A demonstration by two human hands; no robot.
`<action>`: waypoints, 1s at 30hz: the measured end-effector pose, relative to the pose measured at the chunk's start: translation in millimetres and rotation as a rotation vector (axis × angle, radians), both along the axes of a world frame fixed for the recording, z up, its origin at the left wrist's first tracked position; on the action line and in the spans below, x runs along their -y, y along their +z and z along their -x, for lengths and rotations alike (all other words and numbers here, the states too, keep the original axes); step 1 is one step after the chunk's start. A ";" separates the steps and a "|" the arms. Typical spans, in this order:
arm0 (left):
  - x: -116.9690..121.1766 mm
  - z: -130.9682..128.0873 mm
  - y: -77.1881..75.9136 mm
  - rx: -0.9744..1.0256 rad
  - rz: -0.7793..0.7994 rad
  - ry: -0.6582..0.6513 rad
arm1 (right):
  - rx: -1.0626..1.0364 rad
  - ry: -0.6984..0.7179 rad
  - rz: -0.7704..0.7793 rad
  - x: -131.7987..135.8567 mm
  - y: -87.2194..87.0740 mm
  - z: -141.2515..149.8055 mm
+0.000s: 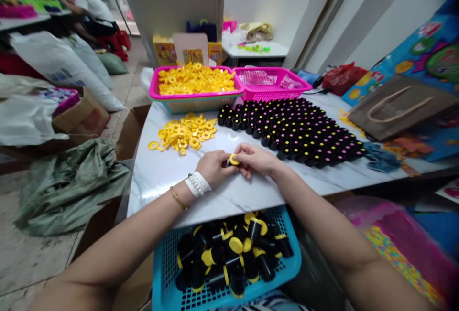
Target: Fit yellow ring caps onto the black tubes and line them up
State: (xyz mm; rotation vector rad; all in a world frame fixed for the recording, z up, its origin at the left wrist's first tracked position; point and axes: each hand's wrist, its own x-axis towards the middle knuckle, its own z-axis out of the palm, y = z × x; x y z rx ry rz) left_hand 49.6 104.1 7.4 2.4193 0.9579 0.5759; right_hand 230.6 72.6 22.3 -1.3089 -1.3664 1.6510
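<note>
Sitting at the near edge of the marble table [168, 182], with one blue basket [287, 265] below it, piled with dozens of black tubes [234, 258] with yellow caps. My left hand [215, 167] and right hand [254, 158] are together, pinching a single tube [228, 162] and yellow ring [234, 159] just in from that edge. Past them sit one loose heap of yellow rings [186, 132], then well over a hundred upright tubes in rows [290, 132]. Along the far edge are a ring-filled pink basket [153, 86] and a second pink basket [272, 79].
</note>
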 end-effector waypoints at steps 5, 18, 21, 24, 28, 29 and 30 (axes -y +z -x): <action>-1.0 4.2 5.4 -0.025 0.034 -0.037 | 0.189 -0.107 -0.299 29.7 -1.2 12.3; 18.4 47.7 18.7 0.001 0.022 0.087 | 0.210 -0.057 -0.362 134.5 -11.0 38.2; 19.2 31.6 27.8 0.336 0.309 0.196 | 0.123 -0.118 -0.333 127.2 -12.3 38.4; 29.3 1.3 39.4 0.695 0.583 0.185 | -0.085 -0.320 -0.332 107.0 -6.6 37.2; 43.4 -38.2 44.9 0.789 0.626 0.108 | -0.376 -0.394 -0.361 71.4 8.4 31.3; 43.3 -44.8 44.0 0.773 0.627 0.108 | -0.390 -0.395 -0.387 63.5 10.4 28.6; 41.2 -49.7 42.3 0.741 0.626 0.106 | -0.379 -0.392 -0.410 56.6 10.8 25.5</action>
